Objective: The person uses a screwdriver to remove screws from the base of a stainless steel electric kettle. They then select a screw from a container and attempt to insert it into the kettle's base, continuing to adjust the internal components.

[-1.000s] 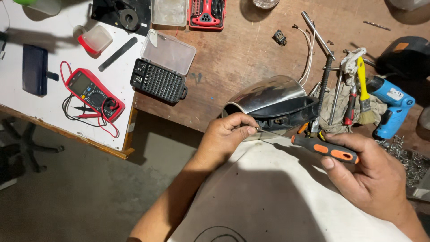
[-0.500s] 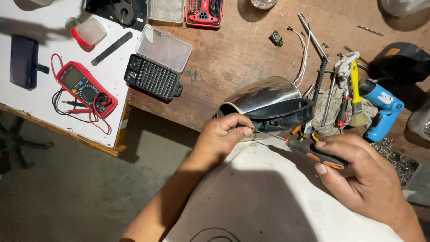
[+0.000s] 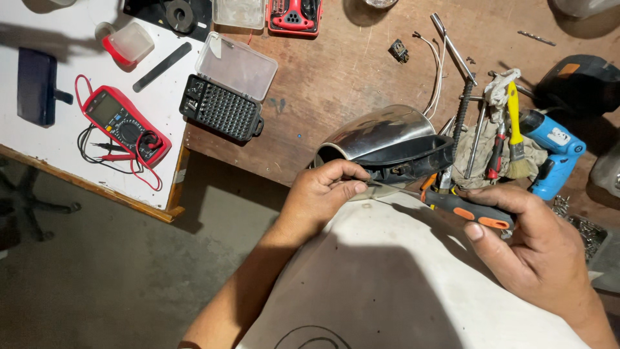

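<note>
Two bare hands are working at the near edge of a worn wooden desk point(image 3: 361, 71): the left hand point(image 3: 323, 197) is pinching the lower rim of a chrome-backed side mirror housing point(image 3: 378, 132) with its black inner shell point(image 3: 413, 155), fingers point(image 3: 349, 189) closed narrow on that rim, while the right hand point(image 3: 539, 249) is wrapping its fingers around the black-and-orange handle of a screwdriver point(image 3: 468, 210). Compared with a second ago, the screwdriver's thin shaft is now lying flatter and its tip is reaching right up to the left fingertips at the seam of the housing, and the right hand has slid a little lower and outward; the housing itself has hardly shifted, still tilted on the desk edge just above the person's pale shirt. That suggests the tip is being worked into the joint between chrome shell and black shell, though the exact contact point is hidden behind the fingers. Just right of the housing a clutter of tools is lying: a yellow-handled brush point(image 3: 513, 126), a blue cordless drill point(image 3: 549, 152), loose metal rods and white wires. Well to the left, an open black case of driver bits point(image 3: 223, 106) with its clear lid is sitting on the wood, and beside it a white board is carrying a red multimeter point(image 3: 123, 123) with its leads, a dark phone-like slab and a small red-lidded tub. Below the desk, bare grey concrete floor is showing, dimly lit.
</note>
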